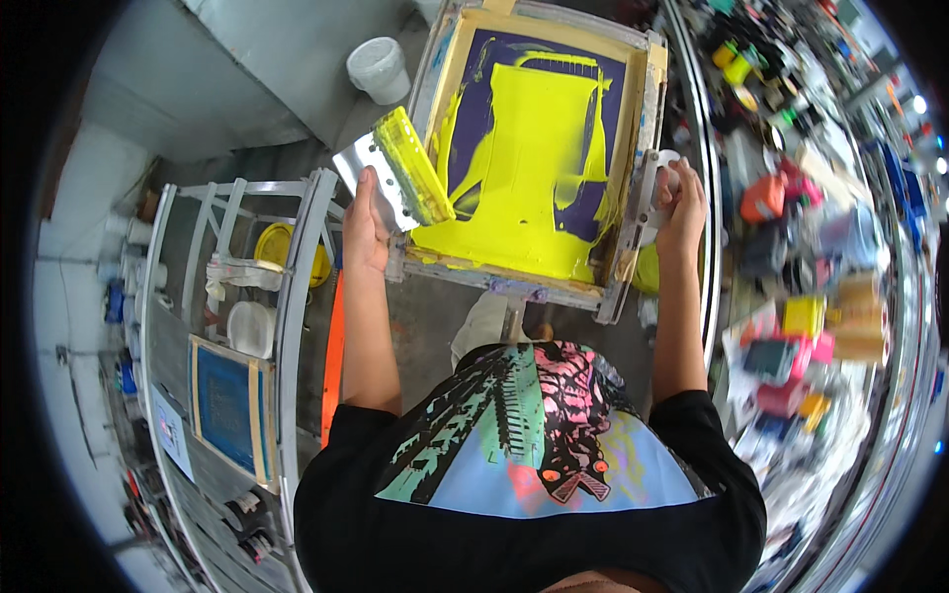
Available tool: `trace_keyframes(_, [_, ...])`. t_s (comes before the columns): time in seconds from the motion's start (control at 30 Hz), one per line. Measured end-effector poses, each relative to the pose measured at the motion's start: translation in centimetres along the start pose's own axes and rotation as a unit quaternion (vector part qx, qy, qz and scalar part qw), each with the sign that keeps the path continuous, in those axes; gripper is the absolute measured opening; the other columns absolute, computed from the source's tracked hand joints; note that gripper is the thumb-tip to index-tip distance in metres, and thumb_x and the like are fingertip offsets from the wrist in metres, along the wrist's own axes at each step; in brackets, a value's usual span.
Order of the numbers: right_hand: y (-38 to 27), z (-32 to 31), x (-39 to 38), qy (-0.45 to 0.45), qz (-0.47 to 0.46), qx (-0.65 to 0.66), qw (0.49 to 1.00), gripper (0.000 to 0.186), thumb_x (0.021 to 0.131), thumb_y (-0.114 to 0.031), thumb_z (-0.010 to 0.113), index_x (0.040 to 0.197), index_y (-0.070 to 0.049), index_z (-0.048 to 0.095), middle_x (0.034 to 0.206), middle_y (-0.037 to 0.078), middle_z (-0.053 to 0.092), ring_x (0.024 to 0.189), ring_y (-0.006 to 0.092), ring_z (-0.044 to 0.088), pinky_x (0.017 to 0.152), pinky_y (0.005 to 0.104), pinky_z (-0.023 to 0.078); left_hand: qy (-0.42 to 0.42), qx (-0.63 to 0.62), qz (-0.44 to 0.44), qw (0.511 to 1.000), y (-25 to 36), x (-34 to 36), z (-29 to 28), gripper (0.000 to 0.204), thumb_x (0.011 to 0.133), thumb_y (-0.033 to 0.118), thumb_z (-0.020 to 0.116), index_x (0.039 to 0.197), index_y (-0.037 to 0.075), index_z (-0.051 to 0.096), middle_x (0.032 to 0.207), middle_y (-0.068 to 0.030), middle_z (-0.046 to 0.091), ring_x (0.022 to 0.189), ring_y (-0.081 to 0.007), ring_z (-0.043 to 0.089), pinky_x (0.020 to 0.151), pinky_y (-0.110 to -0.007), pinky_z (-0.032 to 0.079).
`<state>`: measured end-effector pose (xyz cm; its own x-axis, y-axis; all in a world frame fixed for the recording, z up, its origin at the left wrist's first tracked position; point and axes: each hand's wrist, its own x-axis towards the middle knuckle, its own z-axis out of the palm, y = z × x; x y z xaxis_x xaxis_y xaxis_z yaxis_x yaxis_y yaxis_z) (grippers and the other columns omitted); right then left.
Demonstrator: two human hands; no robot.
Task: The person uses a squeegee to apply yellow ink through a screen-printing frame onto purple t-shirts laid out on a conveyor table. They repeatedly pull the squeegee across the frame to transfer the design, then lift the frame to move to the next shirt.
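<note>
The room spreads widest at 3 o'clock, where a long worktop (713, 217) with a pale metal edge is heaped with bright, jumbled goods. At 9 o'clock stands a metal rack (299, 306); at 10 to 11, a grey panel (257, 69). Between 12 and 1 o'clock sits the screen frame (638, 109), its pale wooden border inside metal rails. Its purple mesh (617, 94) is thickly coated with yellow ink (539, 148), broadest toward 6 o'clock on the mesh.

A blue screen (232, 410) leans in the rack at 8 o'clock; an orange strip (333, 356) runs just beside the rack. Toward 11, a metal-backed squeegee (395, 173), yellow along one side, tilts over the frame's near corner. The left hand (366, 227) is clamped on it. The right hand (682, 212), at 2 o'clock, curls against the frame's side; whether it grips, I cannot tell. A white tub (378, 69) stands at 11.

Marks on the blue screen and a pale sheet (171, 435) are too small to read.
</note>
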<state>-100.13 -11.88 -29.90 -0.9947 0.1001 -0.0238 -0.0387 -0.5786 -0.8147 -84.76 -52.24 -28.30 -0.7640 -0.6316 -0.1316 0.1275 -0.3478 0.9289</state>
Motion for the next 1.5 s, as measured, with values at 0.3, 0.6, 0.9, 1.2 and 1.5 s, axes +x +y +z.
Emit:
trace_keyframes(0.3, [-6.3,-5.1,10.2,-0.008,0.024,0.034,0.999,0.023,0.104,-0.021,0.063,0.087,-0.006,0.061,0.074,-0.002,0.056,0.059,0.0054,0.041,0.056,0.024,0.032,0.014,-0.018,-0.005,1.0,-2.8,-0.5,12.8,0.068,0.099,0.047,0.067,0.146,0.0,0.051,0.142,-0.0079,0.061,0.129,-0.022,0.058,0.108,-0.039,0.046])
trace_keyframes(0.6, [-10.4,-2.6,8.8,-0.023,0.035,0.006,0.999,0.021,0.103,-0.025,0.065,0.089,-0.009,0.063,0.074,-0.007,0.052,0.061,0.0038,0.039,0.057,0.0223,0.029,0.013,-0.014,-0.011,1.0,1.3,-1.6,14.5,0.07,0.099,0.049,0.066,0.148,0.001,0.05,0.147,-0.0095,0.057,0.133,-0.0235,0.055,0.112,-0.04,0.044])
trace_keyframes(0.9, [-26.4,-12.1,0.9,-0.031,0.019,-0.001,0.999,0.025,0.103,-0.031,0.063,0.098,-0.007,0.063,0.076,-0.004,0.057,0.06,0.0042,0.042,0.058,0.0212,0.032,0.021,-0.017,-0.015,1.0,5.6,-20.8,22.0,0.074,0.097,0.05,0.068,0.15,0.002,0.049,0.153,-0.0076,0.052,0.139,-0.0202,0.05,0.115,-0.037,0.04])
trace_keyframes(1.2, [-37.1,-12.4,-2.7,-0.005,0.011,0.015,1.0,0.027,0.102,-0.033,0.065,0.088,-0.011,0.063,0.073,-0.009,0.051,0.058,0.0017,0.038,0.053,0.0213,0.028,0.03,0.048,0.038,0.998,12.4,-28.7,26.7,0.074,0.097,0.049,0.07,0.148,-0.001,0.051,0.148,-0.0059,0.057,0.133,-0.0199,0.056,0.111,-0.037,0.043])
trace_keyframes(1.5, [-28.6,-7.0,23.2,-0.154,0.049,0.003,0.987,0.029,0.101,-0.035,0.066,0.086,-0.01,0.067,0.071,-0.008,0.054,0.058,0.0014,0.04,0.053,0.0222,0.029,0.049,-0.026,0.084,0.995,1.4,-13.5,33.1,0.085,0.101,0.06,0.055,0.163,0.009,0.028,0.169,-0.0055,0.027,0.154,-0.0239,0.026,0.126,-0.042,0.019])
